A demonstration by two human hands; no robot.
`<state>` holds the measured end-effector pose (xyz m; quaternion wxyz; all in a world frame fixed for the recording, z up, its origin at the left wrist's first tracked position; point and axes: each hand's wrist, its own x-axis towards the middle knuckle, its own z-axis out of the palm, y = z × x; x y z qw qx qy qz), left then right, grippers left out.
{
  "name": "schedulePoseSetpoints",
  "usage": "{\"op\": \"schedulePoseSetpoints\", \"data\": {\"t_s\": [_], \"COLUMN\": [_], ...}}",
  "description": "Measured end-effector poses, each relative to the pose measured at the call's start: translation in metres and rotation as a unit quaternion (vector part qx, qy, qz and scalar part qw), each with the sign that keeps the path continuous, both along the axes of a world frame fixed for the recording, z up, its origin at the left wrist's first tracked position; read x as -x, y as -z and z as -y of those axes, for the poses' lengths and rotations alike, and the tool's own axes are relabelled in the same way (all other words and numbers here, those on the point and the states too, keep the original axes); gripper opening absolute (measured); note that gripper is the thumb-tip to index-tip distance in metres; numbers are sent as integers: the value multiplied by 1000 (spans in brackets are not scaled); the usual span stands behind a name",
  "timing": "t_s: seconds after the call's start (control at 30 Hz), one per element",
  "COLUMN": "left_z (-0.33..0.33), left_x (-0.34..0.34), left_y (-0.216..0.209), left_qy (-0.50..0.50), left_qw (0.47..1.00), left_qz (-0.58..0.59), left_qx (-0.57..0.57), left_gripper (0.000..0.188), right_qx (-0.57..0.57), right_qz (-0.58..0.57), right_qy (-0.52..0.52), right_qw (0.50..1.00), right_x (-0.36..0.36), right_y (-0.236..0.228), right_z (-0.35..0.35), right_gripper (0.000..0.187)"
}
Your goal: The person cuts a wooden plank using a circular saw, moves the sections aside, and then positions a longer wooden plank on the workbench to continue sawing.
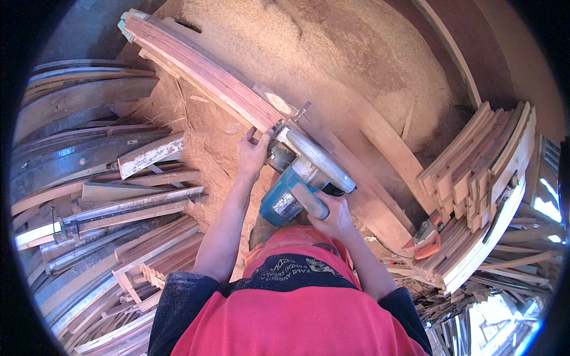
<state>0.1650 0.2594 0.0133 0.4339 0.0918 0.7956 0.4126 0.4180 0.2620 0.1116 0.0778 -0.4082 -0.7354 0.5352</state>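
Circular saw on red board

Saw: at the board's near end. Right hand: closed round the handle. Left hand: fingers at the board's left edge, beside saw's front (pinching or not, cannot tell).

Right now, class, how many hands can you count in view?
2: the left hand beside the reddish plank and blue saw; the right hand on the saw's handle.

Blue circular saw, silver guard, at long slanting reddish board.

Circ. saw blade hidden w/in guard
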Motion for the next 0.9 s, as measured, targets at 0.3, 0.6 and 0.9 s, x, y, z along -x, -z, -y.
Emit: {"op": "schedulePoseSetpoints", "data": {"t_s": [0.3,0.6,0.9], "left_z": [-7,-6,-9], "left_x": [10,23,34], "left_y": [-11,0,1], "left_qy": [10,17,21], "left_qw": [1000,1000,999], "left_qz": [-6,-20,-21], "left_qx": [20,17,19], "left_gripper": [83,82,81], "right_qx": [-3,-3,7], "right_qz": [7,-3,0], "right_qy": [-1,-3,-1], "right_qw": [1000,1000,1000], "right_x": [8,23,33], "right_y": [3,0,-2], "right_z": [-2,-6,-10], "right_gripper": [43,40,42]}}
